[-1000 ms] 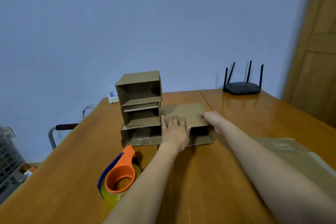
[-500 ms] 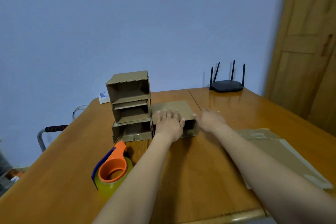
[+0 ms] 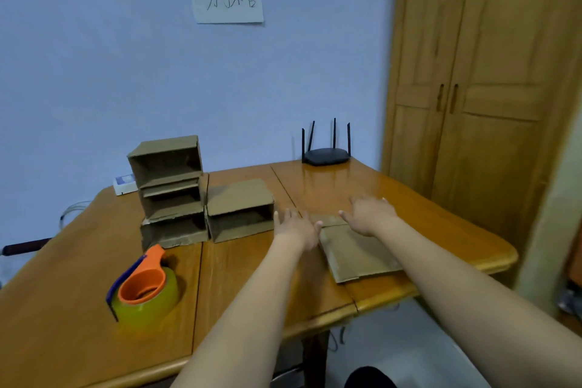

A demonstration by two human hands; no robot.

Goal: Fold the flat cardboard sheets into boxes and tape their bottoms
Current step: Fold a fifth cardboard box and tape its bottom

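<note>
At two o'clock from the tape dispenser (image 3: 143, 288), your left hand (image 3: 296, 228) and right hand (image 3: 368, 214) hovered, fingers apart, ready to lift the flat cardboard sheet (image 3: 356, 250).

Four folded boxes (image 3: 201, 198) lie open-sided by flat cardboard sheets (image 3: 356, 250) and a tape dispenser (image 3: 143, 290).

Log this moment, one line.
boxes: four folded | left hand, right hand: open, reaching flat sheet | tape: idle
</note>
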